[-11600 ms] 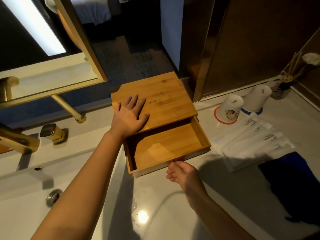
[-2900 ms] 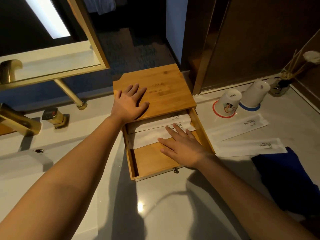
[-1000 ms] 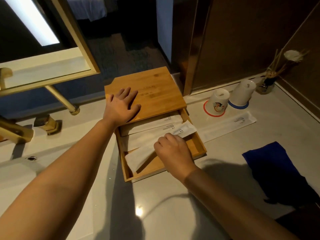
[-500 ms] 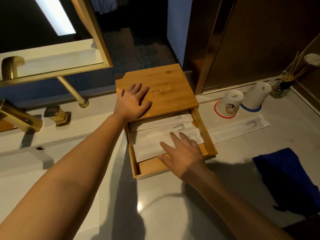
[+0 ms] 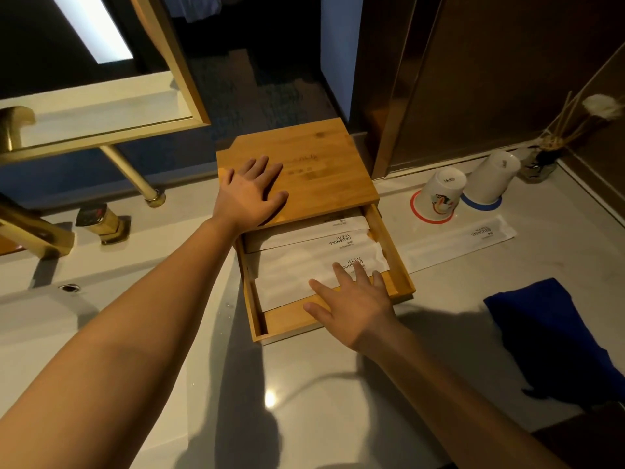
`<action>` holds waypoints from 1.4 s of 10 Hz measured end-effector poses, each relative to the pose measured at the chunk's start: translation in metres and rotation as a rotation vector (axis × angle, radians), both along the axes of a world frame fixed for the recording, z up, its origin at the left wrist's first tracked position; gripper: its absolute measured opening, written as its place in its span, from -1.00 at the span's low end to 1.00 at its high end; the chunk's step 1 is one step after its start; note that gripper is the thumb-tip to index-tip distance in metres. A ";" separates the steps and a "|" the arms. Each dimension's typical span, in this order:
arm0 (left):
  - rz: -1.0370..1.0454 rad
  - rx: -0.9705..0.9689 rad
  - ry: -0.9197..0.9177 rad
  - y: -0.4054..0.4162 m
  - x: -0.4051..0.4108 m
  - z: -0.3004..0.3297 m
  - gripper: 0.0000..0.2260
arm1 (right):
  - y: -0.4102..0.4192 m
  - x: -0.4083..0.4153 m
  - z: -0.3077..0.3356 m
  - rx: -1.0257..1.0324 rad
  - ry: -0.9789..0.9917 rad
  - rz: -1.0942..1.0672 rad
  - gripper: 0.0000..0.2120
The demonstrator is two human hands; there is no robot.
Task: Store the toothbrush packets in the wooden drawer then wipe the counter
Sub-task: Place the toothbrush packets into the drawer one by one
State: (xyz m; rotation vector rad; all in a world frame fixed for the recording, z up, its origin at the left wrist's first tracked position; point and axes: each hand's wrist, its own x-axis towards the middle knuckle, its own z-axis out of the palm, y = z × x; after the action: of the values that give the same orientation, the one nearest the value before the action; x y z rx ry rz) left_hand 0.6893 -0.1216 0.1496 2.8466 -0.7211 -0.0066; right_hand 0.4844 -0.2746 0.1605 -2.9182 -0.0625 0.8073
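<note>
A wooden box (image 5: 324, 170) stands on the pale counter (image 5: 304, 401) with its drawer (image 5: 400, 265) pulled out toward me. Three white toothbrush packets (image 5: 297, 265) lie flat inside the drawer, side by side. My left hand (image 5: 248, 194) rests flat on the box lid, fingers spread. My right hand (image 5: 351, 302) hovers open over the drawer's front right corner, fingertips on the nearest packet. One more packet (image 5: 460, 240) lies on the counter right of the drawer. A dark blue cloth (image 5: 541, 333) lies crumpled at the right.
Two upturned white cups (image 5: 439, 194) stand on red and blue coasters behind the loose packet, with a reed diffuser (image 5: 544, 157) in the far right corner. A gold tap (image 5: 33, 228) and the sink basin (image 5: 50, 333) are on the left under a gold-framed mirror (image 5: 101, 106).
A second ago my right hand was laying the third packet askew in the drawer; it now lies flat and straight, and my hand has opened and drawn back toward the drawer front.
</note>
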 end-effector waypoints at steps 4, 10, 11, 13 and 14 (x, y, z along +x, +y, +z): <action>-0.002 -0.001 0.001 0.001 0.000 0.000 -0.41 | -0.147 -0.021 -0.004 0.058 -0.701 -0.252 -0.71; 0.016 0.015 0.009 -0.002 -0.001 0.002 -0.39 | -0.216 0.009 -0.053 0.006 -0.528 -0.148 -0.75; 0.016 0.014 0.007 -0.002 -0.002 0.003 -0.39 | -0.220 0.012 -0.051 0.042 -0.537 -0.140 -0.80; 0.025 0.012 0.013 -0.003 -0.003 0.004 -0.40 | -0.211 0.007 -0.054 0.049 -0.667 -0.071 -0.80; 0.026 0.014 0.010 -0.003 -0.003 0.003 -0.40 | -0.206 0.003 -0.055 0.034 -0.698 -0.057 -0.76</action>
State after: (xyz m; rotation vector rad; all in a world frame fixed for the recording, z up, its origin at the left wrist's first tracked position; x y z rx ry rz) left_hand 0.6860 -0.1246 0.1530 2.8672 -0.6848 -0.0227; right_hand 0.4874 -0.4809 0.1056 -2.9925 -0.0480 -0.2432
